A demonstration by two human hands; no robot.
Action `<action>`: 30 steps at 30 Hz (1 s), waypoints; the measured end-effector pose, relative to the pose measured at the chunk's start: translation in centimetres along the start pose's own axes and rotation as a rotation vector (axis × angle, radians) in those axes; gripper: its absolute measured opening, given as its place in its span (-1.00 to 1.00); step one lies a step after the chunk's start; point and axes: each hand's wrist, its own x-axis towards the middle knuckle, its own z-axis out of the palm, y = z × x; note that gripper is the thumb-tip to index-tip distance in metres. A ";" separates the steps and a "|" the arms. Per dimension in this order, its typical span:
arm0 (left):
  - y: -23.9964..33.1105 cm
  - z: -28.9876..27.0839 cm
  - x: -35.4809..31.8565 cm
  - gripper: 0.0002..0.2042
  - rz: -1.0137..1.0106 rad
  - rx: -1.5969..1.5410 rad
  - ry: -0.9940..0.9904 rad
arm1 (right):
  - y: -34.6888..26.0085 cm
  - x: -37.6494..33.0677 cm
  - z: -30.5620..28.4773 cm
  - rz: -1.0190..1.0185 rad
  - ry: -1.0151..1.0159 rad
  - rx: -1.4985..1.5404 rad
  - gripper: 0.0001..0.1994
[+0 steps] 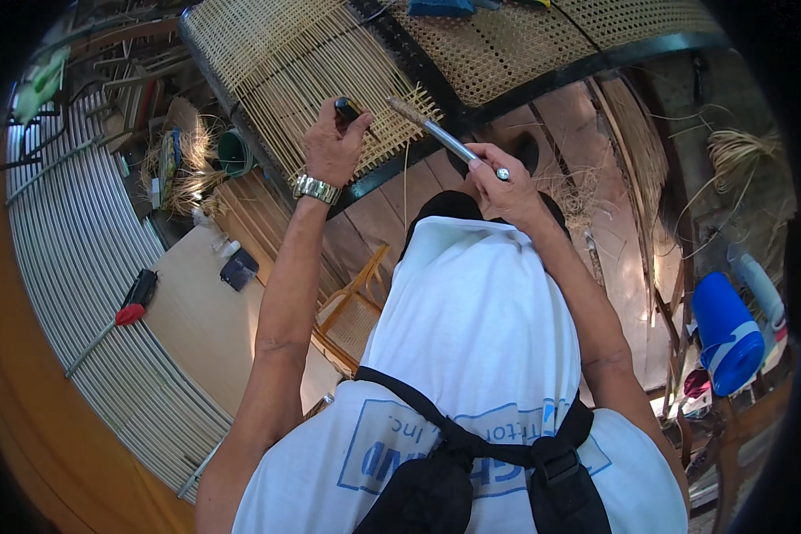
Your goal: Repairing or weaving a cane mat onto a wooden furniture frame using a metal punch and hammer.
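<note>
My left hand [332,149], a metal watch at its wrist, is closed around a screwdriver-like tool [351,109] with a black-and-yellow handle. Its thin tip points down toward the near right corner of a partly woven cane panel [280,76]. Loose cane ends stick up along that corner, beside the dark frame [384,178]. My right hand [509,189] grips a shiny metal rod-shaped tool [452,142]. The rod's rough brown far end lies over the panel's corner, a little right of my left hand; its exact kind cannot be made out.
A finished cane panel [543,44] adjoins at the back right. Cane strips [196,165] and a green bucket [233,153] are at left, near a slatted metal surface [89,222]. A cane coil [740,160] and blue cylindrical container [725,325] are at right. A small chair [351,311] stands below.
</note>
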 end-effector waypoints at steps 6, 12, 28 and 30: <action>-0.5 0.1 0.0 -0.70 -0.029 -0.034 0.010 | 0.3 0.1 -0.9 0.076 -0.187 -0.139 -0.67; 0.3 0.7 -1.1 -0.74 -0.004 -0.059 0.016 | 1.2 -0.5 -1.3 0.050 -0.037 -0.004 -0.69; 1.7 -1.1 0.1 -0.68 -0.086 0.151 -0.072 | 0.9 -0.8 -1.5 0.103 -0.009 -0.070 -0.67; 0.8 -1.0 0.3 -0.69 -0.050 0.169 -0.089 | 1.1 0.0 -0.6 0.038 -0.180 -0.084 -0.68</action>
